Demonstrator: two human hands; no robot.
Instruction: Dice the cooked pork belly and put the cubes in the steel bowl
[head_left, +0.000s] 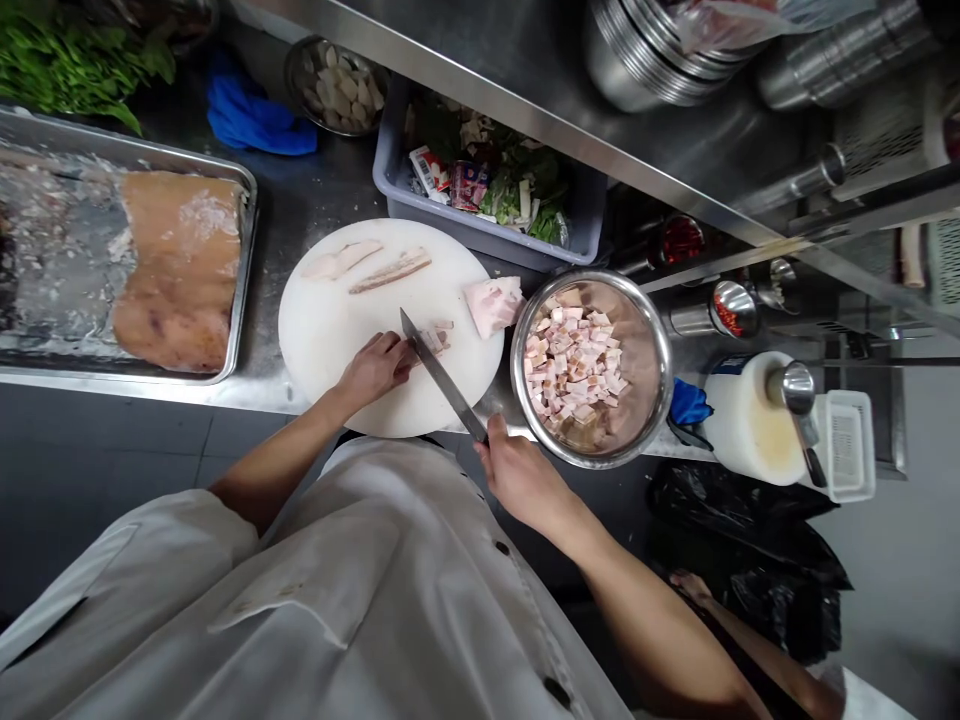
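Observation:
My right hand [529,478] is closed round the handle of a long kitchen knife [448,382], its blade slanting across the round white cutting board [322,345]. Left of the blade, the curled fingers of my left hand [381,366] press on a strip of pork, mostly hidden under them. Small cut pork pieces [444,335] lie just right of the blade. Farther back on the board rest two pork strips [391,270]. A thick pork chunk [493,306] sits at the board's right edge, near a steel bowl [646,385] holding diced pork [576,362].
A metal tray [247,270] with a pork slab [180,270] stands left. Behind the board is a grey bin [480,238] of scraps; a steel shelf [525,110] overhangs the back. A white tub [750,430] stands right. Another person's hand [694,588] shows lower right by black bags [787,600].

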